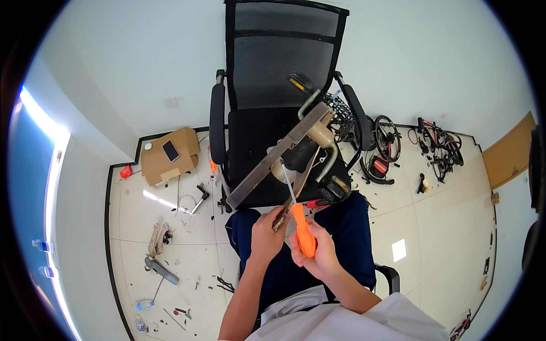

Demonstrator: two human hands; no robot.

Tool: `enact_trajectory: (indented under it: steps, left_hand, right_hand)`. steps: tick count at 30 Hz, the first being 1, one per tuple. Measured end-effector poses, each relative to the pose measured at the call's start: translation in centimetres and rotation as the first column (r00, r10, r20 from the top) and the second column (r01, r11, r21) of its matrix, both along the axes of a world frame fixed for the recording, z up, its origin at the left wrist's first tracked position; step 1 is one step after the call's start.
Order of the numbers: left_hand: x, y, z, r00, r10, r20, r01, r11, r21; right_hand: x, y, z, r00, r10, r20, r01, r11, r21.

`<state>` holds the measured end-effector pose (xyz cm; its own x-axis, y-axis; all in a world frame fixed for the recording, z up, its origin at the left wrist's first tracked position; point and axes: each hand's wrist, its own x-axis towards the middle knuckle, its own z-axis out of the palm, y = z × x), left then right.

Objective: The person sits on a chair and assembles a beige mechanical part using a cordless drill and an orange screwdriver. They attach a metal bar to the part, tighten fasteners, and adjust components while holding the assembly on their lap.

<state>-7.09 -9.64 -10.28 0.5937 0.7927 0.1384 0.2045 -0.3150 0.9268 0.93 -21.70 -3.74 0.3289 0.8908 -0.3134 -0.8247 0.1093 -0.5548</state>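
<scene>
My right hand (318, 250) is wrapped round the orange handle of a screwdriver (304, 233). Its shaft points up and away, the tip reaching a dark part in the middle of a bicycle frame section (270, 163). That section lies tilted across the seat of a black office chair (250, 133). It has a long grey bar, beige tube parts and two cranks, with one black pedal (301, 83) at the far end and another pedal (334, 190) near my right knee. My left hand (267, 234) grips the near end of a narrow brownish frame arm, just left of the screwdriver.
On the floor at left are a cardboard piece (186, 142) with a phone (170, 150) on it, a grey elongated part (162, 270), tools, bottles and scattered small pieces. Bicycle wheels (387, 139) and other bicycle parts (441, 145) lie along the wall at right.
</scene>
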Motion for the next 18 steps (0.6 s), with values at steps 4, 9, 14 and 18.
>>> enact_trajectory:
  steps: [4, 9, 14, 18]
  left_hand:
    - [-0.2, 0.1, -0.9, 1.0, -0.008, 0.029, 0.007, 0.999, 0.041]
    - [-0.1, 0.0, -0.3, 0.999, -0.01, 0.036, 0.008, 0.999, 0.044]
    - [0.0, 0.0, -0.3, 0.999, -0.03, 0.027, 0.03, 0.999, 0.034]
    - [0.0, -0.1, 0.2, 1.0, -0.001, 0.022, 0.001, 1.0, 0.014]
  right_hand:
    - [0.8, 2.9, 0.6, 0.997, -0.077, 0.02, 0.078, 0.996, -0.048]
    - [2.4, 4.9, 0.4, 0.984, -0.08, 0.158, 0.097, 0.99, -0.102]
    - [3.5, 6.2, 0.5, 0.968, -0.077, 0.237, 0.105, 0.989, -0.107]
    - [3.8, 6.9, 0.3, 0.966, -0.071, 0.25, 0.1, 0.989, -0.106]
